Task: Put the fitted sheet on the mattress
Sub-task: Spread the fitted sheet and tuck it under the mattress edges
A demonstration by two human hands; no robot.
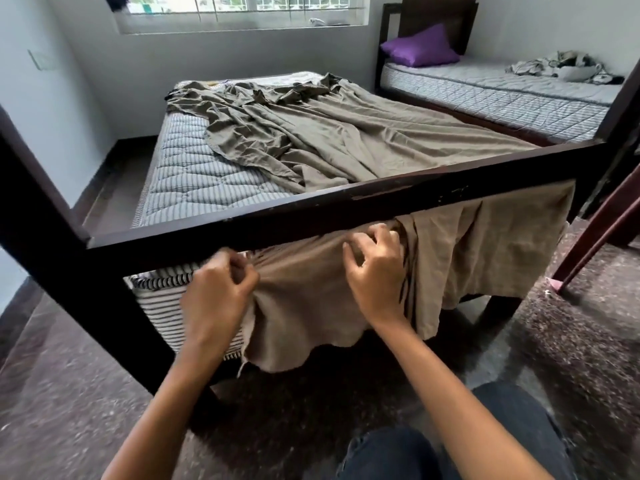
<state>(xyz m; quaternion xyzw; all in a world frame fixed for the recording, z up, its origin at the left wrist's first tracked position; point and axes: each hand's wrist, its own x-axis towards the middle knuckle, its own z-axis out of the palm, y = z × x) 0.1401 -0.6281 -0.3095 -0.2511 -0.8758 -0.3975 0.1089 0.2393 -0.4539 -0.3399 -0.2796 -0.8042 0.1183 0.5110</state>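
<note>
Head view: the person crouches at the foot end of the bed, both arms reaching under the dark footboard rail point(311, 209). The fitted sheet point(346, 133), olive-brown and badly creased, lies along the mattress point(194, 174) from foot to head, but skewed toward the right edge. The left strip of the striped quilted top is bare. Its near hem hangs over the foot end below the rail, covering the right foot corner and stopping short of the left one.

The left hand point(216, 299) is clamped on the gathered left end of that hem, fingers curled round a bunch of cloth. The right hand point(375, 275) grips a fold just under the rail, its fingers dug into the fabric. The hands are apart, with taut cloth between them.

What matters next is the bare left foot corner point(156, 282) of the mattress. It sits just to the left of the left hand, which is the nearer one, so the hem probably has to be drawn leftward and tucked down around that corner.

No true container is in play — only the sheet's own hem pocket, which does not yet hold that corner.

Beyond the right edge stands a second bed point(502, 88) with a purple pillow point(420, 46) and a crumpled bundle of cloth point(568, 65).
</note>
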